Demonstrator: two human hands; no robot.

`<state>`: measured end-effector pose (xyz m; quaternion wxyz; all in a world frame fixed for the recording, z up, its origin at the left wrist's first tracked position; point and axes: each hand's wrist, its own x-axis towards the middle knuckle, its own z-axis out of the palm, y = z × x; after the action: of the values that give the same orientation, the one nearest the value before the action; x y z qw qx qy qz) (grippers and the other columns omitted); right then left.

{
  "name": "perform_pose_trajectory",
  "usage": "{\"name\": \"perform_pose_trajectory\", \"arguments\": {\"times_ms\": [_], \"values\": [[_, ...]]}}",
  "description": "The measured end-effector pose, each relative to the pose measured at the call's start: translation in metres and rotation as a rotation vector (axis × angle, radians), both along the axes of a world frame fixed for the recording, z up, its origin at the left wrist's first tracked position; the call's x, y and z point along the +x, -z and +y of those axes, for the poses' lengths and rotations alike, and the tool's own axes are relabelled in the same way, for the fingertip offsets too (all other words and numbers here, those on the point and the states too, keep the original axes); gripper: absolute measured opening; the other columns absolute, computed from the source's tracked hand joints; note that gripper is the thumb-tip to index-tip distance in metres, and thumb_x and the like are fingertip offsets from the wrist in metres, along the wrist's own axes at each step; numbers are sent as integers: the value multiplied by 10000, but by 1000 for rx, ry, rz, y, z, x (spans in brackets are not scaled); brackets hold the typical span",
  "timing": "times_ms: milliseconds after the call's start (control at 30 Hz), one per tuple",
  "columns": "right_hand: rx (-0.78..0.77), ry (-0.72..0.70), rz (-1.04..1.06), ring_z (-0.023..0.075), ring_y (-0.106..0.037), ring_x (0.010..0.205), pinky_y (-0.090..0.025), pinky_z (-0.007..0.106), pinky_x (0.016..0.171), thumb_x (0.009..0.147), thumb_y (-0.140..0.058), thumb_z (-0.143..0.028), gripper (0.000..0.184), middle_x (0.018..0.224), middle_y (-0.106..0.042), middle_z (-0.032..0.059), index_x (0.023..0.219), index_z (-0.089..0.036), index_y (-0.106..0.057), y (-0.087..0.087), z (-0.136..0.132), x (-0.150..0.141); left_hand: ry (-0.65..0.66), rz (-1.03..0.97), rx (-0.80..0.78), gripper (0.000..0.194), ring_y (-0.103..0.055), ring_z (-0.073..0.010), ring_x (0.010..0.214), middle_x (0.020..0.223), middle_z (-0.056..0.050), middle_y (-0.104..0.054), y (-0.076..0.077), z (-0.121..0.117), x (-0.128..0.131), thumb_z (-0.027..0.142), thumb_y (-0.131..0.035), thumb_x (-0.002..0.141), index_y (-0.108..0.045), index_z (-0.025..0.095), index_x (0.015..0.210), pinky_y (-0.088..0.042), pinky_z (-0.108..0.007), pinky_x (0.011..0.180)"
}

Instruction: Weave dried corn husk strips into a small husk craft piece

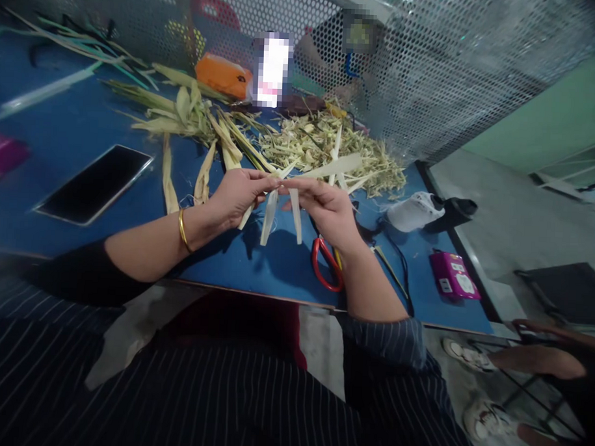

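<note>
Several pale corn husk strips (270, 217) cross one another between my two hands, above the blue table (218, 259). My left hand (237, 195) pinches them at the crossing, thumb and index finger together. From the other side my right hand (327, 208) grips the strips with its fingers closed. Some strip ends hang down below my fingers, and a wider strip (339, 166) sticks out past my right hand. The exact crossing is partly covered by my fingertips. Red-handled scissors (325, 266) lie just below my right wrist.
A pile of husk scraps (324, 142) lies behind my hands, with whole corn husks (184, 115) to its left. A tablet-like black device (96, 183) lies left. At right are a white cup-like item (415, 211) and a purple packet (454, 275). A perforated screen (405, 70) borders the back.
</note>
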<state>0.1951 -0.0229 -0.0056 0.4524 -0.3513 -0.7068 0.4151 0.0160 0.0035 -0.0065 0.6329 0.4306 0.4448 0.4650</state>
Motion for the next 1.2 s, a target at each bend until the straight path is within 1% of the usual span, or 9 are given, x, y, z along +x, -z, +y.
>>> {"name": "perform_pose_trajectory", "arguments": {"times_ms": [200, 300, 433, 567, 667, 833, 1000, 1100, 1200], "values": [[346, 202, -279, 164, -644, 796, -517, 341, 778, 885, -612, -283, 118, 881, -700, 27, 911, -268, -726, 8, 0, -1, 2, 26, -12, 194, -381, -31, 435, 534, 7, -572, 6, 1, 3, 211, -820, 610, -649, 123, 582, -293, -188, 407], [399, 326, -237, 197, -620, 867, -496, 368, 808, 888, -612, -365, 158, 871, -672, 46, 828, -263, -718, 7, -1, -3, 41, 34, 1, 207, -438, -47, 476, 653, -48, -666, 10, 1, 4, 253, -820, 624, -662, 120, 608, -331, -196, 432], [260, 462, -114, 166, -589, 744, -479, 335, 718, 891, -582, -481, 298, 775, -645, 27, 785, -232, -706, 10, 3, -5, 84, 58, 44, 214, -389, -33, 464, 706, -62, -697, 8, -3, 3, 282, -812, 645, -679, 115, 641, -303, -195, 429], [31, 440, 12, 129, -562, 620, -453, 285, 605, 859, -576, -572, 400, 692, -642, 12, 796, -200, -706, 18, 11, -4, 111, 131, 98, 205, -379, -38, 471, 654, -32, -672, 2, -7, 3, 298, -802, 651, -703, 119, 662, -287, -200, 437], [-35, 405, 29, 117, -534, 591, -431, 274, 581, 835, -603, -581, 412, 658, -627, 8, 767, -188, -708, 20, 13, -3, 110, 198, 137, 190, -375, -41, 464, 599, -15, -644, 1, -9, 4, 280, -804, 628, -713, 116, 654, -272, -205, 436], [81, 434, -45, 129, -545, 663, -444, 292, 657, 834, -631, -538, 364, 691, -622, 6, 753, -191, -706, 14, 9, -4, 86, 226, 126, 163, -342, -37, 427, 523, -2, -592, 1, -9, 5, 255, -754, 670, -697, 110, 622, -250, -209, 414], [139, 423, 99, 189, -618, 878, -495, 350, 777, 872, -553, -585, 366, 868, -662, 38, 905, -240, -669, 5, 2, -9, 83, 144, 17, 188, -323, -41, 392, 454, 25, -521, 0, -6, 4, 276, -768, 662, -665, 125, 619, -263, -207, 388], [120, 414, 103, 176, -616, 816, -491, 329, 710, 908, -419, -648, 442, 803, -605, 30, 958, -267, -638, 2, 0, -10, 104, 114, -45, 217, -306, -38, 371, 421, 33, -483, 1, -5, 4, 292, -791, 646, -652, 129, 613, -255, -207, 369], [98, 379, 23, 146, -567, 695, -454, 299, 666, 925, -405, -624, 449, 685, -524, 3, 846, -248, -637, 1, 0, -8, 105, 91, -52, 237, -325, -32, 370, 439, 20, -513, 2, -5, 4, 297, -817, 627, -653, 127, 605, -272, -205, 369]]}}
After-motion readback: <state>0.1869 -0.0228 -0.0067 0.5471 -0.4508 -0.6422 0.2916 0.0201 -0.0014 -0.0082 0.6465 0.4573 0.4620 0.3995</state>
